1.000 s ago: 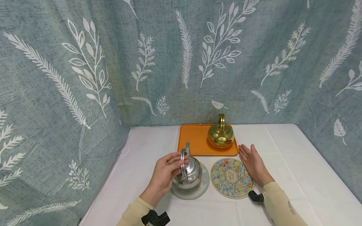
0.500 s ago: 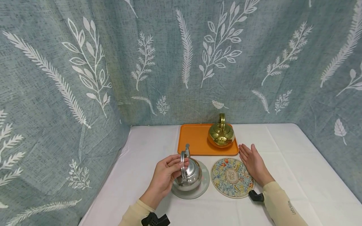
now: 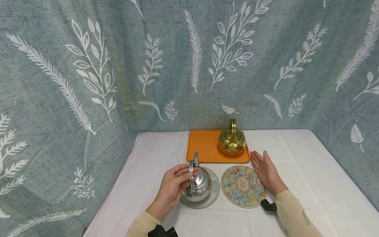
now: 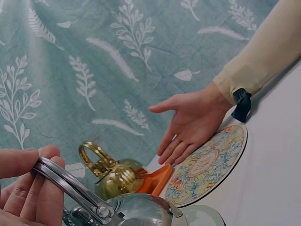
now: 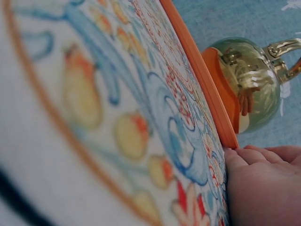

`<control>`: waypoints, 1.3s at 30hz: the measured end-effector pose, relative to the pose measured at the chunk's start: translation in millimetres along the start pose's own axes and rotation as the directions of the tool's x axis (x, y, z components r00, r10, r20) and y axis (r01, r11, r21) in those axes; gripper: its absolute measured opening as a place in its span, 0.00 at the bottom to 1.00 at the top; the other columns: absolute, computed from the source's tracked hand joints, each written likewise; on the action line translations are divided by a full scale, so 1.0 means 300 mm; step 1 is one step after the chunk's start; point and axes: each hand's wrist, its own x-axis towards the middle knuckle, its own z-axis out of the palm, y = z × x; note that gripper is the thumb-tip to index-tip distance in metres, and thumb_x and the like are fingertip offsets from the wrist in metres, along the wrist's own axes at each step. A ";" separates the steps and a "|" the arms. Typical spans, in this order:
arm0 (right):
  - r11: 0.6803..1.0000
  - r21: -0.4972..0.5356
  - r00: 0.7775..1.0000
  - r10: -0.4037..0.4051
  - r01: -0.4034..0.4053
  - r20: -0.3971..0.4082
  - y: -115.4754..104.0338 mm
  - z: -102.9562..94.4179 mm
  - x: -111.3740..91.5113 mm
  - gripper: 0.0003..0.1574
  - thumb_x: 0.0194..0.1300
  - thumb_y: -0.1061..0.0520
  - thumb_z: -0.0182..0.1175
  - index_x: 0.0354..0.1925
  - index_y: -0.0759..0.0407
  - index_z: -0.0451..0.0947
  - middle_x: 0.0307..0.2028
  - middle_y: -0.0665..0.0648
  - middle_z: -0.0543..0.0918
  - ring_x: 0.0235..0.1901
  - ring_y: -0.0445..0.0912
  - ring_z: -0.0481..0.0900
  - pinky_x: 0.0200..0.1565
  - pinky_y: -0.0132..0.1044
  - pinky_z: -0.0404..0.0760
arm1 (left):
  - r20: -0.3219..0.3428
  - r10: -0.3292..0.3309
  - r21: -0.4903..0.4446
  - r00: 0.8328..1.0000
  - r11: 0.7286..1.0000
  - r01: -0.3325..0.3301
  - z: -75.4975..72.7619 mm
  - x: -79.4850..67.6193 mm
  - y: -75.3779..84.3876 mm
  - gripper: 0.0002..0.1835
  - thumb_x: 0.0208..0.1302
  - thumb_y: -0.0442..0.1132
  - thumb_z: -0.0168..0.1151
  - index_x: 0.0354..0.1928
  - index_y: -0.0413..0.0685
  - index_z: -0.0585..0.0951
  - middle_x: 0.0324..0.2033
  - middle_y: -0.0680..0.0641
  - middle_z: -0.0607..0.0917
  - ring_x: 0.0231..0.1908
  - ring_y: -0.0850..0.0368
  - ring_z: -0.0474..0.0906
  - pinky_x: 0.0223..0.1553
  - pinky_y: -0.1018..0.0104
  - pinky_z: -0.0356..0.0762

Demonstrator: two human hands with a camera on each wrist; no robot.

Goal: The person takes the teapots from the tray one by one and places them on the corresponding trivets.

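My left hand (image 3: 171, 186) holds the arched handle of a shiny silver teapot (image 3: 199, 192), fingers and thumb curled round it. The teapot is over a pale grey-green round mat (image 3: 216, 193); whether its base touches the mat I cannot tell. In the left wrist view, the silver handle (image 4: 77, 188) passes between thumb and fingers. My right hand (image 3: 267, 172) lies beside the right edge of a flower-patterned round mat (image 3: 242, 189), fingers straight, thumb raised, palm facing left. Its fingertips are close to the orange tray's front right corner, and it holds nothing.
Behind the mats lies the orange tray (image 3: 202, 146), with a gold teapot (image 3: 232, 144) standing upright on its right part. A white cloth (image 3: 311, 177) covers the table. Leaf-printed curtains (image 3: 183, 65) enclose the back and both sides.
The silver teapot, in my left hand's grip, has come down slightly toward the grey-green mat. My right hand has stayed where it was.
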 end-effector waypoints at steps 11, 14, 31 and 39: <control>1.000 0.008 1.000 -0.003 0.003 0.003 0.000 -0.003 -0.003 0.61 0.84 0.23 0.26 0.85 0.68 0.24 0.86 0.66 0.31 0.85 0.58 0.31 0.84 0.47 0.35 | 0.017 -0.004 -0.017 1.000 1.000 0.004 0.001 0.011 -0.005 0.22 0.74 0.21 0.63 0.66 0.20 0.71 0.50 0.38 0.91 0.48 0.54 0.91 0.55 0.63 0.88; 1.000 0.003 1.000 -0.001 0.001 0.004 0.003 -0.003 -0.003 0.61 0.84 0.23 0.26 0.85 0.67 0.24 0.86 0.65 0.31 0.85 0.58 0.31 0.84 0.46 0.36 | 0.014 -0.006 -0.018 1.000 1.000 0.006 0.002 0.014 -0.005 0.22 0.74 0.21 0.62 0.66 0.21 0.72 0.50 0.38 0.91 0.48 0.54 0.91 0.55 0.64 0.88; 1.000 0.014 1.000 0.002 -0.002 0.005 0.003 0.001 -0.003 0.60 0.84 0.24 0.25 0.86 0.67 0.24 0.86 0.65 0.32 0.85 0.57 0.32 0.84 0.45 0.37 | 0.005 -0.013 -0.022 1.000 1.000 0.013 0.005 0.019 -0.008 0.21 0.75 0.21 0.62 0.65 0.21 0.72 0.50 0.38 0.91 0.47 0.55 0.92 0.54 0.64 0.88; 1.000 0.007 1.000 -0.007 0.007 0.010 0.000 -0.002 -0.005 0.60 0.84 0.24 0.25 0.85 0.67 0.24 0.86 0.66 0.30 0.85 0.58 0.31 0.84 0.46 0.36 | 0.034 -0.014 -0.012 0.999 1.000 0.015 0.003 0.024 -0.007 0.24 0.75 0.21 0.62 0.68 0.18 0.70 0.51 0.36 0.90 0.49 0.54 0.91 0.55 0.64 0.88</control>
